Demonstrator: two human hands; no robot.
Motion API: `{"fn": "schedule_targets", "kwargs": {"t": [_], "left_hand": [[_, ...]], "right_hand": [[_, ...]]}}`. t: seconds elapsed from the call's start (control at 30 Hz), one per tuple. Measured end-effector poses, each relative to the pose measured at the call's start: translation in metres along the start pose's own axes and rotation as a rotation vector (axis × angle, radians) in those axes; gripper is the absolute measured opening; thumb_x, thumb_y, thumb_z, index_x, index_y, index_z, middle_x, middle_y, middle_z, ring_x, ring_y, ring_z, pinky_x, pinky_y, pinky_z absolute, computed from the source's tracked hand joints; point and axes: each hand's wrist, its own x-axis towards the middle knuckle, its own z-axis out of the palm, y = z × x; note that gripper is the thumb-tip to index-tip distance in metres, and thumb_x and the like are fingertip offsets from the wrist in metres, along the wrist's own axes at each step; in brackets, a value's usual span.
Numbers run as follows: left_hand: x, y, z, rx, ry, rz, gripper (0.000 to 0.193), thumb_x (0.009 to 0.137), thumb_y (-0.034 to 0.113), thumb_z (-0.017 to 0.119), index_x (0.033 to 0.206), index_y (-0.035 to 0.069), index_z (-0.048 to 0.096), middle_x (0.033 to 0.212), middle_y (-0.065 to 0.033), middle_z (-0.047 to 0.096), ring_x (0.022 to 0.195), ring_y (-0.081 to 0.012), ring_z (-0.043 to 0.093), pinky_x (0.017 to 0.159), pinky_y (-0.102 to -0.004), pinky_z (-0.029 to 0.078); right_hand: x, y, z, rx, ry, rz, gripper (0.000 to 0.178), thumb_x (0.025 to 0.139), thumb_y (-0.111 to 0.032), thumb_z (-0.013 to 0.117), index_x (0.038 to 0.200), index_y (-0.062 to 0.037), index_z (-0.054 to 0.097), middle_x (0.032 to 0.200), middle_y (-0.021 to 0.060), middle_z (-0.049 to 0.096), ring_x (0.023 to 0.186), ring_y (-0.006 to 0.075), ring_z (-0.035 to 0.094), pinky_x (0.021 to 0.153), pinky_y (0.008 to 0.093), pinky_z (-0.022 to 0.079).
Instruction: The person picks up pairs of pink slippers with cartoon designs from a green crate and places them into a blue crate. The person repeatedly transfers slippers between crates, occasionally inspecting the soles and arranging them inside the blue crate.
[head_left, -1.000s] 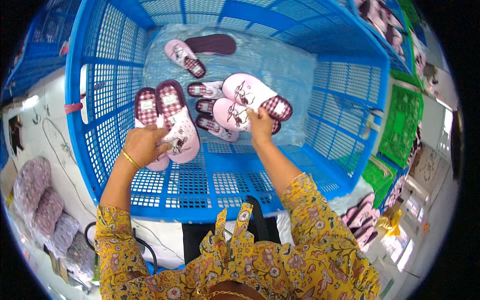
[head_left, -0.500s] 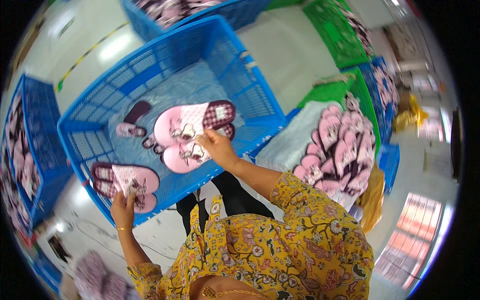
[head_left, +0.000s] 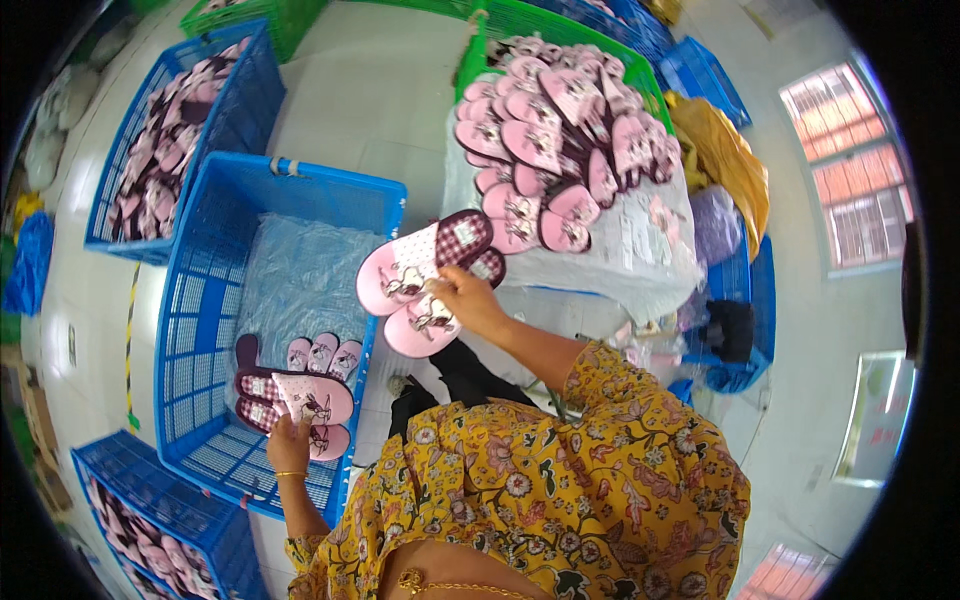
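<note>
My right hand (head_left: 466, 301) is closed on a pair of pink slippers (head_left: 392, 275) with dark checked insoles, held just beyond the right rim of a large blue crate (head_left: 193, 300). Another pair of pink slippers (head_left: 322, 396) is pinched in my left hand (head_left: 288, 440), low over the crate's near end. Beneath and behind that pair, several small slippers (head_left: 322, 352) and a dark sole (head_left: 247, 350) lie in the crate on clear plastic sheeting (head_left: 300, 260). To the right, a heap of pink slippers (head_left: 530, 140) covers a pale, plastic-wrapped block (head_left: 630, 250).
A blue crate full of slippers (head_left: 165, 145) stands at the far left, and another filled crate (head_left: 155, 520) at the near left. A green crate (head_left: 475, 50) rises behind the heap. A yellow sack (head_left: 725, 165) and a blue bin (head_left: 755, 320) are on the right.
My view has turned right, so the crate sits further left. The right-hand slippers have moved from over the crate to past its right rim. Both hands keep their slippers.
</note>
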Motion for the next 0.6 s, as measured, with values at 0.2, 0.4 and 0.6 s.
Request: {"fn": "schedule_targets", "kwargs": {"t": [0.2, 0.4, 0.6], "left_hand": [[0.009, 0.097, -0.032, 0.170, -0.016, 0.181, 0.042, 0.084, 0.046, 0.059, 0.094, 0.005, 0.061, 0.087, -0.0190, 0.063, 0.080, -0.0388, 0.061, 0.065, -0.0481, 0.048], [0.024, 0.191, -0.027, 0.261, -0.049, 0.216, 0.044, 0.086, 0.046, 0.055, 0.087, 0.002, 0.059, 0.086, -0.0201, 0.062, 0.078, -0.0395, 0.060, 0.065, -0.0489, 0.046], [0.039, 0.327, -0.021, 0.281, -0.062, 0.281, 0.041, 0.093, 0.042, 0.046, 0.085, 0.004, 0.060, 0.085, -0.0189, 0.062, 0.075, -0.0400, 0.059, 0.063, -0.0490, 0.046]], "right_hand": [[0.015, 0.064, -0.118, 0.063, 0.304, 0.187, 0.040, 0.087, -0.042, 0.060, 0.092, -0.0022, 0.059, 0.073, 0.0146, 0.060, 0.065, 0.0261, 0.058, 0.062, 0.0370, 0.045], [0.084, 0.124, -0.224, 0.260, 0.489, 0.272, 0.039, 0.088, -0.038, 0.059, 0.084, 0.0000, 0.058, 0.067, 0.0093, 0.056, 0.063, 0.0184, 0.052, 0.060, 0.0347, 0.041], [0.161, 0.181, -0.309, 0.310, 0.411, 0.437, 0.043, 0.088, -0.040, 0.055, 0.094, 0.0030, 0.058, 0.082, 0.0147, 0.061, 0.075, 0.0226, 0.054, 0.071, 0.0370, 0.042]]}}
